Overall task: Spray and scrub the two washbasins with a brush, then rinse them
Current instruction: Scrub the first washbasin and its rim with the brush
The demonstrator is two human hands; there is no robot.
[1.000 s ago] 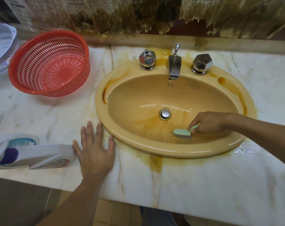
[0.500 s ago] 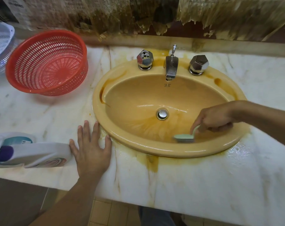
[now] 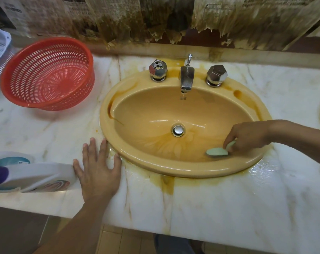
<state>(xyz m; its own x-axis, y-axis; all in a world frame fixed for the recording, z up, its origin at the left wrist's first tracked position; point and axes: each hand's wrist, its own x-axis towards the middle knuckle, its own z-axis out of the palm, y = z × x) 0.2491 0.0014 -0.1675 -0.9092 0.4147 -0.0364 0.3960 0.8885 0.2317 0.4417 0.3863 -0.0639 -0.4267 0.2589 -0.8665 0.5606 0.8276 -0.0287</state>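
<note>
Stained marble counter (image 3: 228,208). Your right hand (image 3: 247,136) gripped the green brush (image 3: 216,151), its head on the near-right wall of the yellow washbasin (image 3: 137,110). Your left hand (image 3: 97,173) lay flat beside the rim, fingers straight. Best there: short overlapping strokes, firm pressure, working toward the drain (image 3: 178,130).

Left hand (image 3: 97,173) flat, fingers (image 3: 93,151) spread, right hand (image 3: 247,137) curled, gripping

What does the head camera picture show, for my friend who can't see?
A right hand holds a green brush inside a stained yellow washbasin. The left hand rests flat on the marble counter beside a white bottle.
</note>
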